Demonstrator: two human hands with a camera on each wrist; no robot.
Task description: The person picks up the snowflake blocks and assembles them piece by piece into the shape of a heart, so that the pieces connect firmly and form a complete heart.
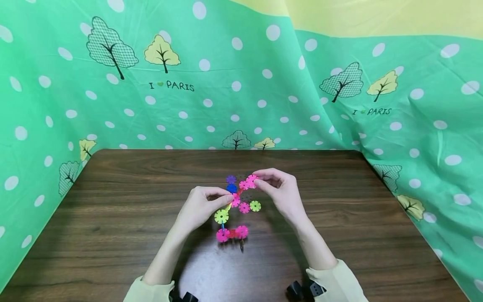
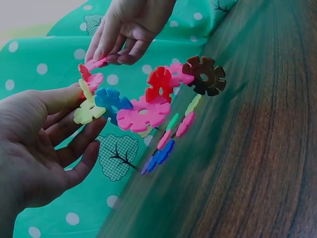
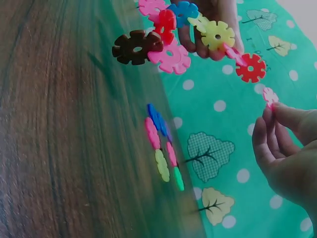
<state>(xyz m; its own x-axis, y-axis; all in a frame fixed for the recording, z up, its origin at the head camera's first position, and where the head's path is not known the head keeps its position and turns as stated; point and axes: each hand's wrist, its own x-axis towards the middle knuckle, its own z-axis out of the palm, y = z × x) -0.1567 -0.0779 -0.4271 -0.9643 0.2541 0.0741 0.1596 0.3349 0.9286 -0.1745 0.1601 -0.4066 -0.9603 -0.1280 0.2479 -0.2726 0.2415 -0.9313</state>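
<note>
Head view: left hand [image 1: 198, 206] pinches linked discs [image 1: 222, 216], right hand [image 1: 284, 193] pinches a pink disc [image 1: 251, 181].

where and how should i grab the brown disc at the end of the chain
I'd pinch the brown disc by its outer notched rim, opposite the pink disc it joins, coming from the person's side. In the head view it hangs edge-on, so thumb and finger could take its two flat faces.
</note>
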